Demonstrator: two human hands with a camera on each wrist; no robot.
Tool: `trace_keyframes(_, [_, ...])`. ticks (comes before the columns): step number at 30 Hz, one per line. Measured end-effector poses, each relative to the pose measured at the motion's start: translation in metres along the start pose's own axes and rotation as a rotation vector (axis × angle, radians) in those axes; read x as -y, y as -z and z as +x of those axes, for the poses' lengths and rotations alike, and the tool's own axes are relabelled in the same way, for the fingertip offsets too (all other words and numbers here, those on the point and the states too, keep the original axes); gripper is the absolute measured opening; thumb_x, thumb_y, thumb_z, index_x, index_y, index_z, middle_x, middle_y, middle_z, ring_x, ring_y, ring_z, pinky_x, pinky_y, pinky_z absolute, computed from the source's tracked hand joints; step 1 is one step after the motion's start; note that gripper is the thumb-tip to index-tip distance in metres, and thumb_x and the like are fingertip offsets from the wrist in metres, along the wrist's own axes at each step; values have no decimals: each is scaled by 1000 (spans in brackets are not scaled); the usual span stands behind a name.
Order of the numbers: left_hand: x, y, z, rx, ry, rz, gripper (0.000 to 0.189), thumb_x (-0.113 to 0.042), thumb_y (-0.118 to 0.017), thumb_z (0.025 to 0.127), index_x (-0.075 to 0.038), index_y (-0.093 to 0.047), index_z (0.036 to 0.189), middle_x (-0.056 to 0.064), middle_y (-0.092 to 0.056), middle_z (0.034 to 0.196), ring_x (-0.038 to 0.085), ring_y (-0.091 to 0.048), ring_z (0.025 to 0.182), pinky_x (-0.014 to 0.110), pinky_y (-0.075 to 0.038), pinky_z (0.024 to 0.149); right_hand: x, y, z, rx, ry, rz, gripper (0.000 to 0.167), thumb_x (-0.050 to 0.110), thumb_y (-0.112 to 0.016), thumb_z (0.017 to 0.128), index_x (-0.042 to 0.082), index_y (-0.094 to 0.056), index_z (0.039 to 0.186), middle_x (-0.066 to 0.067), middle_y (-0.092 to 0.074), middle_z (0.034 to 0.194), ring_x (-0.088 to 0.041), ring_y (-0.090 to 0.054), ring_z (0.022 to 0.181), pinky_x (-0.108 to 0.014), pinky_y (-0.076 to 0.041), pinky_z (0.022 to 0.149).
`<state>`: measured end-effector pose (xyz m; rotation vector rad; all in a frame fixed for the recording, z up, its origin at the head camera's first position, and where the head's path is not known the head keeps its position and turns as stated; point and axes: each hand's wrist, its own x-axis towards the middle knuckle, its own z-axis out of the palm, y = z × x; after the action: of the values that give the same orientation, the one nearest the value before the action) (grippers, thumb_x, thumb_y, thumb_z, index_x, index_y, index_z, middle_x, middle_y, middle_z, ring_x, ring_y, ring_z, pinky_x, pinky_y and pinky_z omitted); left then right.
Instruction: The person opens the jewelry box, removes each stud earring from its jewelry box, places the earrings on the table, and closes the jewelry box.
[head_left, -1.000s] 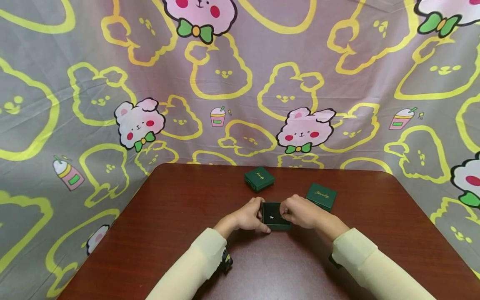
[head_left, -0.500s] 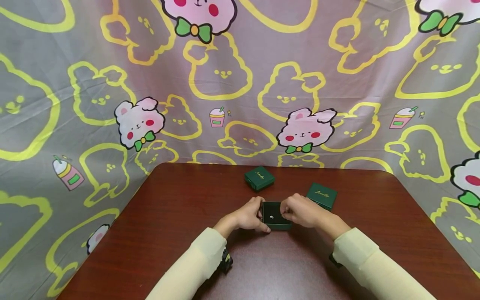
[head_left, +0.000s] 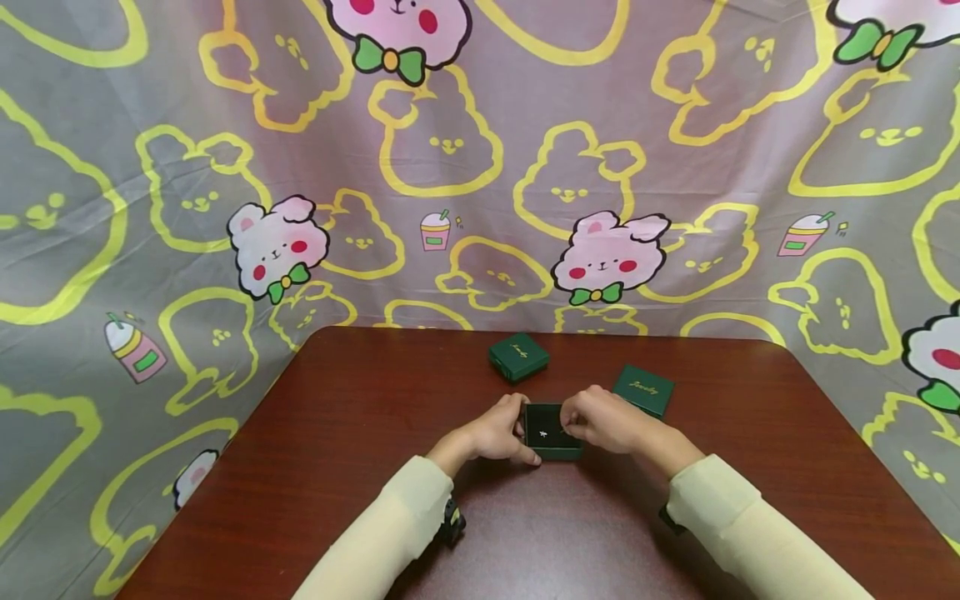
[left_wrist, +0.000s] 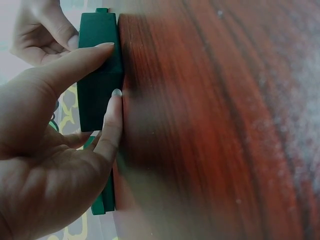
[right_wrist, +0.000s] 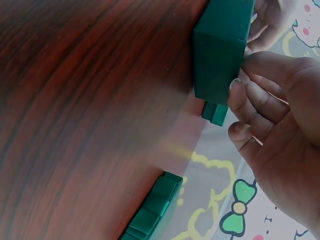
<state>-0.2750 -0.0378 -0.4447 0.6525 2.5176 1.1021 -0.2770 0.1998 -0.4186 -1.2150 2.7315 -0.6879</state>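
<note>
An open green jewelry box (head_left: 553, 455) with a black inside sits on the table between both hands. A small silvery star-shaped piece of jewelry (head_left: 543, 433) lies on the black lining. My left hand (head_left: 497, 429) holds the box by its left side; in the left wrist view its thumb lies along the green wall. My right hand (head_left: 603, 422) is bent over the right part of the box. In the right wrist view its thumb and fingers (right_wrist: 240, 95) are curled at the rim, some tips hidden behind the wall. Whether they pinch anything cannot be seen.
A green box (head_left: 519, 357) with gold lettering stands farther back on the brown table (head_left: 360, 400). Another green piece marked "Jewelry" (head_left: 643, 390) lies right of it, beyond my right hand. A patterned cloth (head_left: 465, 192) hangs behind the table.
Almost nothing differs. My right hand has shifted very slightly over the box; the left hand keeps its hold and the box stays in place.
</note>
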Motion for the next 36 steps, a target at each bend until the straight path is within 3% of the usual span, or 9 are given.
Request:
trace_keyframes(11, [2, 2, 1, 9, 3, -3, 80, -13, -94, 72, 0, -44, 133, 10, -48, 108, 17, -51, 92, 27, -41, 81, -1, 6, -1, -20, 13, 47, 5, 2, -72, 92, 7, -73, 91, 5, -69, 82, -4, -57, 69, -26, -50, 64])
trace_keyframes(20, [4, 6, 4, 12, -2, -6, 81, -14, -94, 71, 0, -44, 134, 9, -48, 107, 16, -51, 91, 27, -42, 80, 2, 11, 1, 2, -4, 75, 5, 1, -71, 93, 5, -73, 93, -2, -72, 85, -6, -59, 70, -26, -51, 64])
trace_keyframes(28, [3, 6, 4, 13, -7, -7, 77, -13, -94, 71, -2, -46, 130, 9, -48, 107, 16, -51, 92, 27, -41, 81, 1, 13, 2, 0, -8, 76, 7, -1, -71, 93, 6, -73, 90, 4, -70, 81, -5, -56, 68, -25, -50, 63])
trace_keyframes(36, [2, 6, 5, 13, -3, -5, 78, -13, -94, 71, -2, -45, 131, 8, -48, 107, 16, -51, 92, 27, -41, 81, 1, 15, 0, 0, -2, 75, 5, 1, -72, 93, 6, -74, 91, 1, -71, 82, -4, -56, 67, -25, -50, 62])
